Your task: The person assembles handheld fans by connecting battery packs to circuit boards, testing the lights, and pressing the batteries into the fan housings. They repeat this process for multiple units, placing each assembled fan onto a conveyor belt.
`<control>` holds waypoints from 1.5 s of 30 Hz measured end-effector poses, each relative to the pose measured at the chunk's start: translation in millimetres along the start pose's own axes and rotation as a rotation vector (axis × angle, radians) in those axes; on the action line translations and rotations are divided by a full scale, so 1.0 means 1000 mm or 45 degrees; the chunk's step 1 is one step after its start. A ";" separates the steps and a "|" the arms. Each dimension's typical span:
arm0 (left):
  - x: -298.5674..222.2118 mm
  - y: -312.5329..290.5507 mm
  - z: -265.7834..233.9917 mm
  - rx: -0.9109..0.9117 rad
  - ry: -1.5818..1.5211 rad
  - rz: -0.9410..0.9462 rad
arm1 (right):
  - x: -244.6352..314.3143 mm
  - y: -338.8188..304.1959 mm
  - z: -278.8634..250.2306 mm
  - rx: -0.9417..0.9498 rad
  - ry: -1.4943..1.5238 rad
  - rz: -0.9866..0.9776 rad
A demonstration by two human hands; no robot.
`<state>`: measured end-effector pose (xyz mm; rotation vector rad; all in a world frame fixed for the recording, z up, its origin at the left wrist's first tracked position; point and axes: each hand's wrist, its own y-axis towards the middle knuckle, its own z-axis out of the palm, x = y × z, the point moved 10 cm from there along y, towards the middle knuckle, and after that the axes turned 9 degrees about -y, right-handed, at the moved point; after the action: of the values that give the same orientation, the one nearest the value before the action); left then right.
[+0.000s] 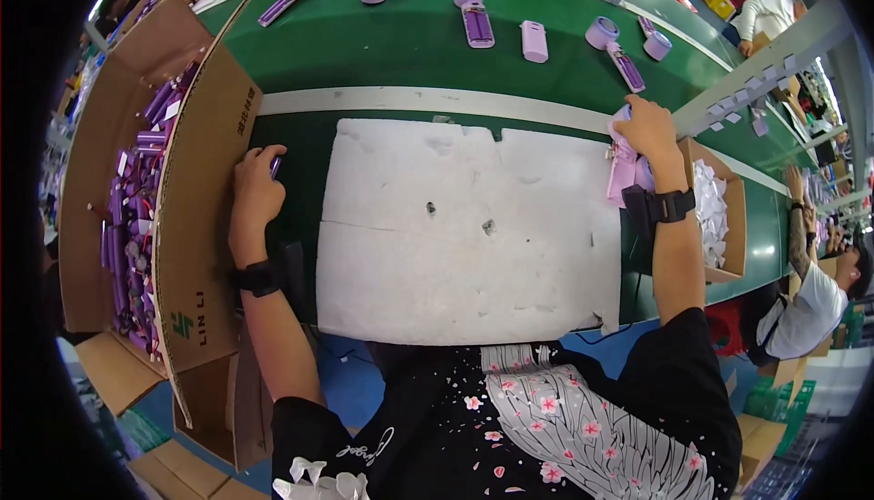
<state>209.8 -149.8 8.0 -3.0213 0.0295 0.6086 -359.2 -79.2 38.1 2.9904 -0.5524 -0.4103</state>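
Observation:
My left hand [259, 183] is beside the tall cardboard box, fingers curled around a small dark purple piece [275, 166] that looks like a battery; most of it is hidden. At the right edge of the white foam pad [464, 236], my right hand [650, 131] closes on a pink handheld fan body [623, 170]. A round lilac part [645, 174] shows under my wrist, and my fingers cover the fan's upper end. Inside the cardboard box [208, 199] on the left lies a heap of purple batteries [137, 227] with wires.
Across the white rail [419, 99], several lilac fans with open handles, such as the middle fan [477, 22], lie on the green belt near a loose pink cover [534, 42]. A carton of white scraps [710, 213] stands right. A co-worker [801, 309] is farther right.

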 end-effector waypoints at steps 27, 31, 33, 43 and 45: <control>-0.245 -0.078 0.040 0.580 -2.060 0.236 | 0.152 -0.120 -0.085 0.410 2.172 -0.572; -0.254 -0.088 0.070 0.714 -2.011 0.213 | 0.129 -0.122 -0.078 0.053 2.214 -0.458; -0.253 -0.093 0.079 0.753 -1.966 0.206 | 0.122 -0.122 -0.062 0.071 2.170 -0.378; -0.250 -0.089 0.068 0.393 -0.853 0.720 | 0.120 -0.107 -0.013 0.412 2.378 0.012; -0.250 -0.086 0.080 0.535 -0.902 0.626 | 0.134 -0.115 -0.010 0.585 2.134 -0.154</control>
<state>-49.0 -57.7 36.1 -2.2416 0.7621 1.4519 -197.2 -20.0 0.9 2.4064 -0.2081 2.1549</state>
